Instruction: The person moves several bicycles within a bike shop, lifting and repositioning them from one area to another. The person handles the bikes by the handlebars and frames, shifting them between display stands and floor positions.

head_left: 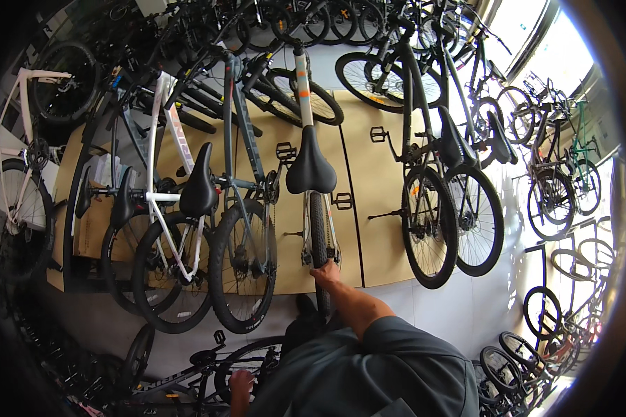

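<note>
Bicycle (311,167) between standing bikes (452,142), tan board (375,254) beneath.

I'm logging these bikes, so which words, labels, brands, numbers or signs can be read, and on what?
Printed wording isn't copied here; its places are:
White frame: large lettering on its tube.
Grey-blue frame: large lettering on its tube.
Dark frame, lower left: lettering, blurred.
Orange-banded frame by the right hand: nothing legible.
Grey-blue bike's tyre: marks too small to read.
</note>
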### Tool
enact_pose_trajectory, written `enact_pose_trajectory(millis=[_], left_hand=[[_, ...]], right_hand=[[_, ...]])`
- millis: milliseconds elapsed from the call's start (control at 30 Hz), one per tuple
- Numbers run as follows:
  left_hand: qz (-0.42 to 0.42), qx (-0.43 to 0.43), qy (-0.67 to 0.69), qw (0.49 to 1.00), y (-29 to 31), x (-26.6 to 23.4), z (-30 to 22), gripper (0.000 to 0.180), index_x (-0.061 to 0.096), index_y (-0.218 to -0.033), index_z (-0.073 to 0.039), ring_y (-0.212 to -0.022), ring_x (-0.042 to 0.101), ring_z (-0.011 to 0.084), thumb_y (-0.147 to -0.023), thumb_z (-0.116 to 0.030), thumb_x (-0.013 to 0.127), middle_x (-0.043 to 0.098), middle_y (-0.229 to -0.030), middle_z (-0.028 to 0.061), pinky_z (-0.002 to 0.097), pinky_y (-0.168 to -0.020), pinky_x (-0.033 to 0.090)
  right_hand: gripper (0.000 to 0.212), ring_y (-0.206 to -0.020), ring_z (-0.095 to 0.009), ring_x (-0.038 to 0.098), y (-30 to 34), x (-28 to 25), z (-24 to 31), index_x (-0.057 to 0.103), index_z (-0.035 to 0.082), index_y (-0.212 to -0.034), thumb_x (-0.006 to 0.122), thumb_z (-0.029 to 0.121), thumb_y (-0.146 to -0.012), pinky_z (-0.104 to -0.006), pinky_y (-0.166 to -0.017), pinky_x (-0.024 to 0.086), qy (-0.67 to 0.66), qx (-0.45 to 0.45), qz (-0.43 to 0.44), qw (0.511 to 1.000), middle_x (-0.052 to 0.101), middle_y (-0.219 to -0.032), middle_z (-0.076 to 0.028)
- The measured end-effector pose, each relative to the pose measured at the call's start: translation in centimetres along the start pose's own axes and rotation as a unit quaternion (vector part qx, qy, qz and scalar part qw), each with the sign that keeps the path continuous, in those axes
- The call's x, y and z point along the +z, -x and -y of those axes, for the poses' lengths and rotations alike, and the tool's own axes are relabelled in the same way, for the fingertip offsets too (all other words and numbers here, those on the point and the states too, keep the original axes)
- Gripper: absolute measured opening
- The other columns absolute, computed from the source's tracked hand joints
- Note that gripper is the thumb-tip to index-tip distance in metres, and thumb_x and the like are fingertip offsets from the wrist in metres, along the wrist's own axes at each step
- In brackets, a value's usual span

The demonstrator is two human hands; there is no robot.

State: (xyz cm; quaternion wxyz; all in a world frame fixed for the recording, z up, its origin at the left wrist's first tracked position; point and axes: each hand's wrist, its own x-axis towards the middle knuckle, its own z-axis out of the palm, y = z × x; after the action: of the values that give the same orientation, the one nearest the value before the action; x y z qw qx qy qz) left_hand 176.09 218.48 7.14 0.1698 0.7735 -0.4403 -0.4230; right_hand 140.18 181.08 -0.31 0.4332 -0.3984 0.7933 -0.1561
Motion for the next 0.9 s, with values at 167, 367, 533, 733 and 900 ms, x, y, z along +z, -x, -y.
enact_pose_trajectory(millis=[167,367,533,733,900], left_hand=[[-0.010,-0.213,0.248,0.945,-2.6,2.6,-0.5,0.015,0.065,-0.086,-0.006,-0.066,0.062,0.0168,-0.092,-0.019,0.062,0.064,-0.073,0.0061,0.0321,-0.057,0.047],[0.119,0.049,0.020,0.991,-2.1,4.8,2.7,0.016,0.064,-0.081,-0.006,-0.067,0.063,0.0207,-0.087,-0.022,0.064,0.064,-0.071,0.0093,0.0386,-0.065,0.046],[0.089,0.054,-0.075,0.992,-2.3,3.5,-3.3,0.018,0.065,-0.081,-0.004,-0.067,0.062,0.0203,-0.087,-0.021,0.064,0.064,-0.071,0.0083,0.0369,-0.064,0.046],[0.016,-0.193,0.097,0.976,-6.0,4.6,-14.2,0.026,0.067,-0.086,0.003,-0.068,0.063,0.0179,-0.091,-0.022,0.063,0.065,-0.071,0.0085,0.0331,-0.064,0.048],[0.063,-0.045,0.081,0.994,-13.7,6.2,-18.6,0.030,0.068,-0.106,0.005,-0.070,0.064,0.0177,-0.093,-0.022,0.065,0.069,-0.084,0.0079,0.0327,-0.063,0.051]], right_hand=[[0.052,-0.101,-0.037,0.069,-3.0,-6.4,1.9,0.066,-0.004,-0.108,0.073,0.027,-0.067,-0.0425,-0.087,0.055,0.035,-0.004,0.013,0.999,0.071,-0.103,-0.025],[0.050,-0.099,-0.037,0.070,-5.7,-14.7,-1.1,0.069,-0.001,-0.104,0.073,0.032,-0.066,-0.0422,-0.086,0.056,0.132,-0.026,-0.005,0.991,0.071,-0.102,-0.024],[0.056,-0.096,-0.035,0.070,-8.0,-19.8,-6.2,0.069,0.002,-0.105,0.080,0.037,-0.063,-0.0405,-0.086,0.056,0.129,-0.027,0.004,0.991,0.072,-0.101,-0.023],[0.062,-0.101,-0.033,0.070,-9.8,-20.1,-11.1,0.068,0.000,-0.106,0.080,0.042,-0.062,-0.0394,-0.084,0.057,0.167,0.016,0.026,0.985,0.072,-0.102,-0.022],[0.074,-0.094,-0.030,0.070,-7.0,-19.5,-12.3,0.067,0.006,-0.111,0.090,0.048,-0.055,-0.0394,-0.082,0.056,0.090,0.060,0.093,0.990,0.072,-0.102,-0.017]])
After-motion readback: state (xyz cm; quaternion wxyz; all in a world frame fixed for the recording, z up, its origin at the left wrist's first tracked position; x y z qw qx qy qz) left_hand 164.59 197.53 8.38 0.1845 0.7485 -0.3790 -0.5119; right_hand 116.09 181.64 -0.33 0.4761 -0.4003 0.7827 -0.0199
